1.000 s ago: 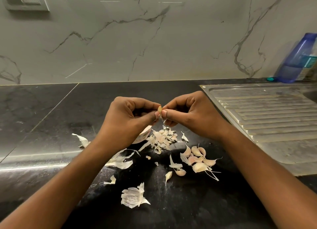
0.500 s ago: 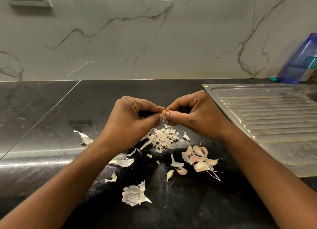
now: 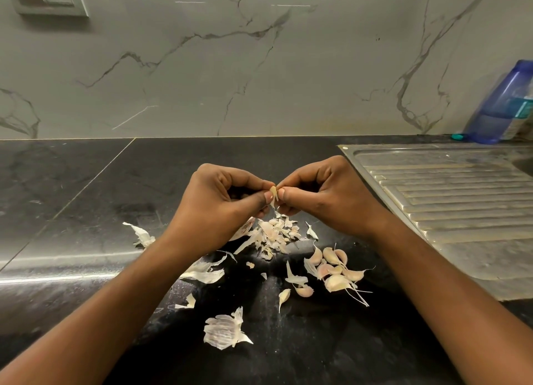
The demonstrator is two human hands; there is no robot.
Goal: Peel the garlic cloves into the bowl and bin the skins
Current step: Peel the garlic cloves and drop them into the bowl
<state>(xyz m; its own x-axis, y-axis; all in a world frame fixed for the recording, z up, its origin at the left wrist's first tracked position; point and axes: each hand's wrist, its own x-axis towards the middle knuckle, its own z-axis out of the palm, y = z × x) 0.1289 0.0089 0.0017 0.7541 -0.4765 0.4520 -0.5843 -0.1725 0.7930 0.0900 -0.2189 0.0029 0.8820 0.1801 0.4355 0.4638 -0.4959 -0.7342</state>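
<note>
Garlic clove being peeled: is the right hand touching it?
Touching. The head view shows the right hand pinching the garlic clove between thumb and forefinger, with no gap; the left hand pinches its other side.

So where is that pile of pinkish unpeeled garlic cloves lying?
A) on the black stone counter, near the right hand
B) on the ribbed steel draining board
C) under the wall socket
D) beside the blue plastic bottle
A: the pile of pinkish unpeeled garlic cloves lies on the black stone counter, just nearer the camera than the right hand and clear of the ribbed steel draining board.
</note>
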